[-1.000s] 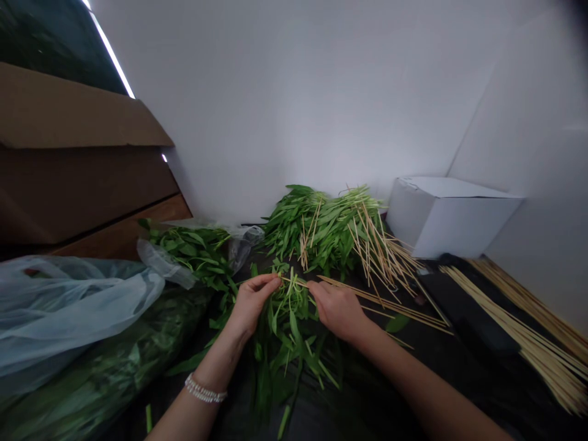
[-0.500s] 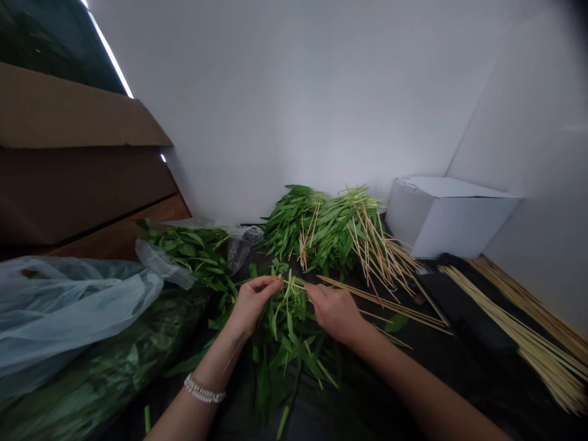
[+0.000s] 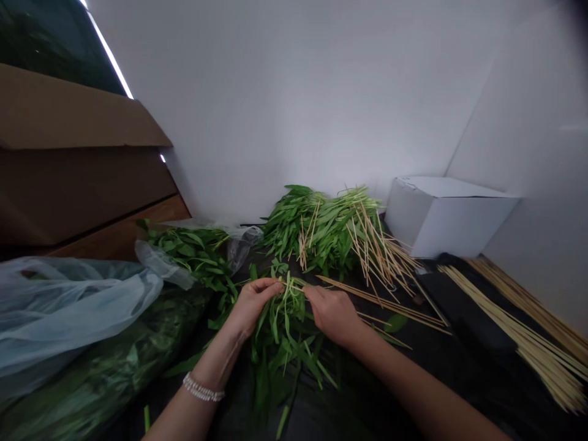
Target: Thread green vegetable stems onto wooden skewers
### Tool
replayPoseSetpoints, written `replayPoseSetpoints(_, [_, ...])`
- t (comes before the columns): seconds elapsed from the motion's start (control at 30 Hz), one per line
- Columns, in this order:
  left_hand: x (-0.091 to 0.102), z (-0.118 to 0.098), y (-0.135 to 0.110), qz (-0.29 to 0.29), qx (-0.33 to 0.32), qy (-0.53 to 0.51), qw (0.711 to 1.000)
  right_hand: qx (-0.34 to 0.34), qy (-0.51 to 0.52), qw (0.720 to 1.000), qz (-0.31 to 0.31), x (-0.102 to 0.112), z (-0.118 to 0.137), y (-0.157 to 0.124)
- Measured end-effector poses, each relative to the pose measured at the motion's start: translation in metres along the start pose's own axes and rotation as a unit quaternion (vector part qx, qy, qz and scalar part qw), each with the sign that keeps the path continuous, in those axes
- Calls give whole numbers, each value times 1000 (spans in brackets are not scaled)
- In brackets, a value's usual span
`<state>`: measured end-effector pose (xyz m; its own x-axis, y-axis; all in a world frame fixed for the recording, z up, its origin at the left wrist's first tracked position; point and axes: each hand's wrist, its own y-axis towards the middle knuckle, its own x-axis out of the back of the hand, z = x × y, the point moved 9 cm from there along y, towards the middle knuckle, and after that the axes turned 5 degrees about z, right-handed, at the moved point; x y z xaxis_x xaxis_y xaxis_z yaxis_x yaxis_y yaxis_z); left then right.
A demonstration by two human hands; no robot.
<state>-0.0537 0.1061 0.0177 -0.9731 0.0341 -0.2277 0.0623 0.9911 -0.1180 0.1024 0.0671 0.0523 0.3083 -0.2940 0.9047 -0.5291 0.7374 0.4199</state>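
My left hand (image 3: 250,304) and my right hand (image 3: 331,312) are both closed in a pinch on the top of a bunch of leafy green stalks (image 3: 285,334) that hangs down between them over the dark table. Thin bamboo skewers (image 3: 390,306) run from the stalks under my right hand out to the right. A bead bracelet (image 3: 202,388) sits on my left wrist.
A pile of skewered greens (image 3: 331,229) lies behind my hands by the white wall. Plastic bags of loose greens (image 3: 87,312) lie at the left, under cardboard boxes (image 3: 78,165). A white box (image 3: 445,214) stands at the right, with loose skewers (image 3: 528,337) beside it.
My right hand has slid a little to the left along the skewers, toward my left hand. The bunch of stalks is pressed closer together.
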Motion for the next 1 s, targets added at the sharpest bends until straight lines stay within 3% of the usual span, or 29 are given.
replayPoseSetpoints(0.33, [-4, 2, -1, 4, 3, 9, 1000, -2, 19, 1000, 10, -6, 0, 0])
replayPoseSetpoints(0.53, [-9, 9, -2, 37, 20, 18, 999, 4, 9, 1000, 6, -7, 2, 0])
replayPoseSetpoints(0.63, [-8, 4, -1, 40, 0, 35, 999, -5, -2, 1000, -24, 1, -3, 0])
replayPoseSetpoints(0.77, [-6, -1, 2, 41, -21, 87, 995, -59, -1, 990, -125, 29, -25, -3])
replayPoseSetpoints(0.87, [-6, -14, 3, 32, -100, 214, 971, -106, 22, 975, -196, 50, -45, -9])
replayPoseSetpoints(1.0, [-18, -26, -5, 33, -197, 382, 902, -145, 58, 962, -225, 64, -64, -14])
